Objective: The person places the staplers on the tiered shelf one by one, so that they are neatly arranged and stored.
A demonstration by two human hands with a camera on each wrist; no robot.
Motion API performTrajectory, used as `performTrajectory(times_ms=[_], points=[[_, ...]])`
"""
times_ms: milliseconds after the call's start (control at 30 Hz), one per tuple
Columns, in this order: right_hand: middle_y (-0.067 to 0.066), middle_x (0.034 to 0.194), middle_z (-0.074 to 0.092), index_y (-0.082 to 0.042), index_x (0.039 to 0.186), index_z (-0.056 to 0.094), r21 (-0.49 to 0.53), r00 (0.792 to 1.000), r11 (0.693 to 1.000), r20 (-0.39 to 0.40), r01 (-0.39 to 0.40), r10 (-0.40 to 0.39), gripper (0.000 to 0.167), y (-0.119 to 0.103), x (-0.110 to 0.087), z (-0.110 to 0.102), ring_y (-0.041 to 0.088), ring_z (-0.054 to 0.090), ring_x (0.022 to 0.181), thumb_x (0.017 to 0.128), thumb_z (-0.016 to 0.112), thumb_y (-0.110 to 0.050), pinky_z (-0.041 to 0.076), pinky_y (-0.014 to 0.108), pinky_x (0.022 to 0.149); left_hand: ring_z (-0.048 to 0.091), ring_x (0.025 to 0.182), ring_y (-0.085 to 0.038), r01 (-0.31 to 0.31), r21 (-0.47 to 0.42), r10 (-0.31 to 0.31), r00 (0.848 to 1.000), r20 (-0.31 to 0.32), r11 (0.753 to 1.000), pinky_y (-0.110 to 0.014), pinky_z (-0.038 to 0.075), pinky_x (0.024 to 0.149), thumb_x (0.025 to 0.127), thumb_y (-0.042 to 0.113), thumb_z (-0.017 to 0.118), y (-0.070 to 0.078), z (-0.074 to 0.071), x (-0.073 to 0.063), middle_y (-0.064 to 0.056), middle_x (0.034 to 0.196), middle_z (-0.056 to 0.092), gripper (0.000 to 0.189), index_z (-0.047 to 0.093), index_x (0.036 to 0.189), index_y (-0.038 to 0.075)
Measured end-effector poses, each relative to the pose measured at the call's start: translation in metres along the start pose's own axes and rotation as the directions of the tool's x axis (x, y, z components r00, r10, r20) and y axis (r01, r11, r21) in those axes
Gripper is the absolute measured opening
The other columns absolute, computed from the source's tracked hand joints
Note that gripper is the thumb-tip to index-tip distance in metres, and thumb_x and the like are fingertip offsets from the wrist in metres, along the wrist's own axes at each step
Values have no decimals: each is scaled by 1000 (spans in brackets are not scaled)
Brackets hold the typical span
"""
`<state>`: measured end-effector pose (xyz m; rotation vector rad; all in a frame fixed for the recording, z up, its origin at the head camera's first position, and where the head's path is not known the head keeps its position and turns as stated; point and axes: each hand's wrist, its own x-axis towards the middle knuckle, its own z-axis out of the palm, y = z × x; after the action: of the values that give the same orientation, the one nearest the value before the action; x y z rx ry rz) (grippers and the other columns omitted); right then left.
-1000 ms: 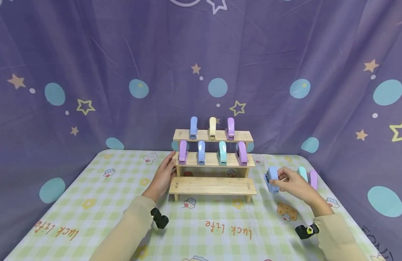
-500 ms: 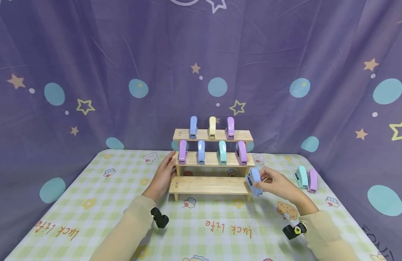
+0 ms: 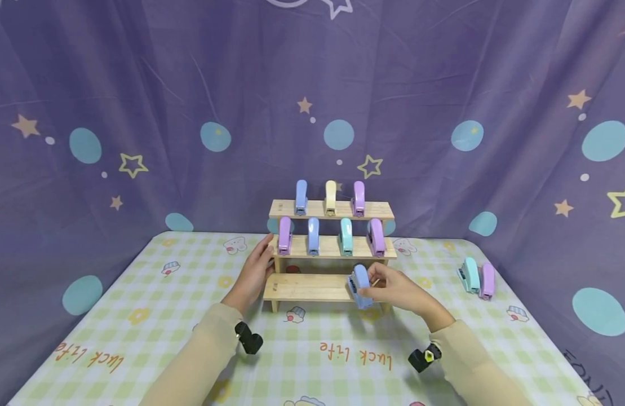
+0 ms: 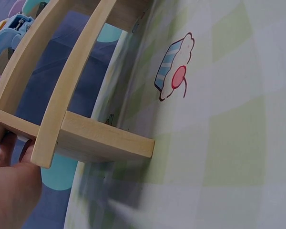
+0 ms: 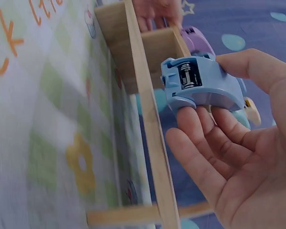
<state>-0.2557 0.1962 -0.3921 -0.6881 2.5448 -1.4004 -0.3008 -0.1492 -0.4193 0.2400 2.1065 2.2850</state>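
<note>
My right hand (image 3: 399, 290) pinches a blue stapler (image 3: 360, 286) between thumb and fingers, over the right part of the bottom shelf (image 3: 307, 287). In the right wrist view the blue stapler (image 5: 209, 83) shows its spring end; whether it touches the shelf I cannot tell. My left hand (image 3: 252, 273) holds the left side of the three-tier wooden rack (image 3: 327, 248); in the left wrist view the fingers reach round its side piece (image 4: 19, 125). On the middle shelf stand a purple stapler (image 3: 284, 235), a blue one, a teal one and another purple stapler (image 3: 376, 237).
The top shelf carries a blue stapler (image 3: 301, 197), a cream stapler (image 3: 330, 197) and a purple stapler (image 3: 359, 198). To the right, a teal stapler (image 3: 469, 275) and a purple stapler (image 3: 487, 281) stand side by side on the checked tablecloth (image 3: 190, 287). A purple curtain (image 3: 271, 73) hangs behind.
My right hand has carried the blue stapler leftward, from the tablecloth right of the rack to over the bottom shelf. The left hand has stayed at the rack's side.
</note>
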Motion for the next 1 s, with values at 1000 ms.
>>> performTrajectory(times_ms=[1000], points=[[0,94,63,-14,100,58,71,996,997,-88,7,0,34,-29,69,95,17,57,83,89,76,-41,50,32,69,22,148,-36,-20,28,20,1000,-4,999,-51,19,120,112,30,33,0,1,0,-12,165,14,53,20,162,20]])
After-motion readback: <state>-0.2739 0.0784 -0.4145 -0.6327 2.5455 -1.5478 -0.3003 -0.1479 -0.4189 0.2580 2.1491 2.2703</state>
